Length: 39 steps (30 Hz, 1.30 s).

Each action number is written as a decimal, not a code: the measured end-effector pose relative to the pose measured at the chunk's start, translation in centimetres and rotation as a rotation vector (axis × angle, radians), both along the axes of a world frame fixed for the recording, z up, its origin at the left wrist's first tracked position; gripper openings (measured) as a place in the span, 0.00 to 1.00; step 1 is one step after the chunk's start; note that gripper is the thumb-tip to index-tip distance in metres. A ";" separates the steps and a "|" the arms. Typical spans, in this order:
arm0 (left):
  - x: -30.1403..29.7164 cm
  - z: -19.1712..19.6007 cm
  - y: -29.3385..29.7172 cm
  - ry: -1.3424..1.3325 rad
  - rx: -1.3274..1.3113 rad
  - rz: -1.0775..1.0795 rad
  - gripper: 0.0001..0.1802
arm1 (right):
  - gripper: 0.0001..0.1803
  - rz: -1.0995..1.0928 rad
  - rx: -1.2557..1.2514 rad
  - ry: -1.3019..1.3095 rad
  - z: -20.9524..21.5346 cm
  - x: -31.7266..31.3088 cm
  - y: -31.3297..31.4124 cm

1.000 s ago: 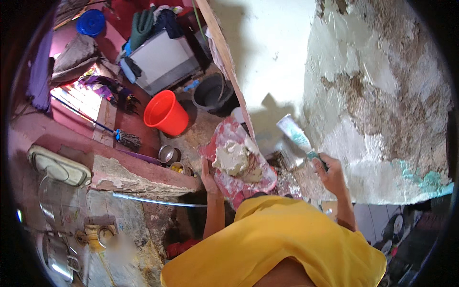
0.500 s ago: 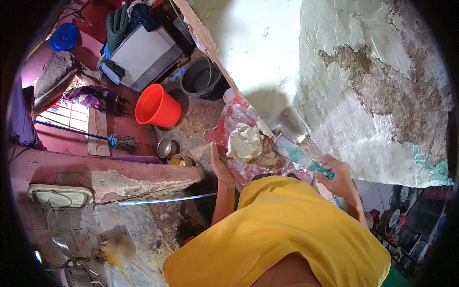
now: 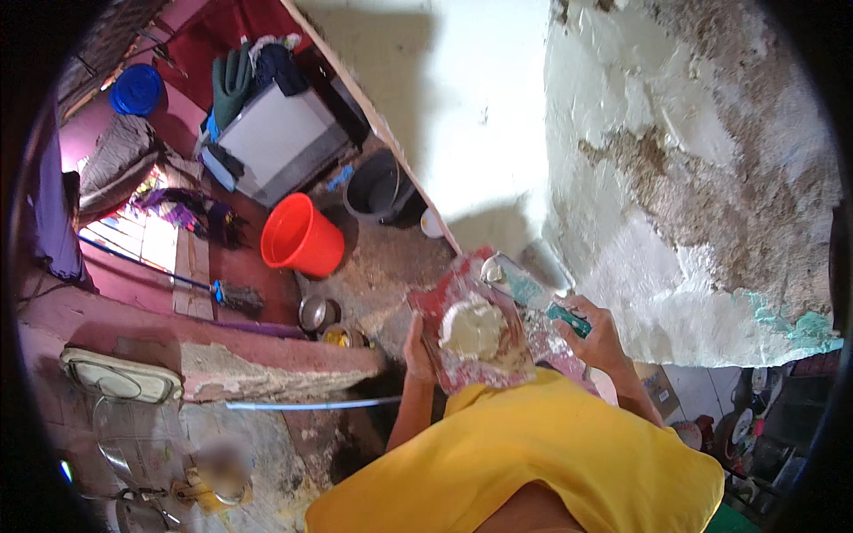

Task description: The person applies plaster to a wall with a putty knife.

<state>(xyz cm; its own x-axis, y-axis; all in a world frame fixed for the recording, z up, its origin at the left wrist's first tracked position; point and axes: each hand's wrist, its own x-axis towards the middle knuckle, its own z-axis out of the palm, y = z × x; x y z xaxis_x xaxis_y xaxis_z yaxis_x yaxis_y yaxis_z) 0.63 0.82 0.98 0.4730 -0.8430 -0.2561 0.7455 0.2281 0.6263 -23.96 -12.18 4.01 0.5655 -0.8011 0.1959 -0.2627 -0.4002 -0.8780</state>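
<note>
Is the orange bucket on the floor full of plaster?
No, the orange bucket lies tipped with its mouth showing only a bare orange inside, while the lump of plaster sits on the red board in the left hand.

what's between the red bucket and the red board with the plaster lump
In the head view, a small steel bowl and dusty grey floor lie between the red bucket and the red board.

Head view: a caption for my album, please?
Left hand holds a putty-laden board; right hand holds a trowel.
</note>
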 end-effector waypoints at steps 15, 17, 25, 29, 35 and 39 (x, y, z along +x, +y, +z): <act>1.0 -1.8 -1.0 -0.019 0.035 0.043 0.23 | 0.10 -0.314 -0.209 0.122 6.9 -0.2 -4.2; 0.9 -1.8 -1.7 0.110 -0.041 -0.025 0.23 | 0.10 -0.312 -0.324 0.330 9.5 -0.8 -4.6; 1.7 -3.6 -4.3 0.347 -0.097 -0.274 0.24 | 0.14 -0.451 -0.501 0.581 12.5 1.5 -5.1; 1.9 -5.8 -6.1 0.338 -0.021 -0.319 0.24 | 0.13 -0.455 -0.555 0.607 12.7 1.8 -6.1; 1.2 -0.8 -8.7 0.421 -0.103 -0.506 0.26 | 0.13 -0.474 -0.559 0.636 13.3 2.6 -6.7; 0.2 -2.1 -10.5 0.405 -0.091 -0.521 0.27 | 0.13 -0.481 -0.546 0.716 14.4 3.0 -7.4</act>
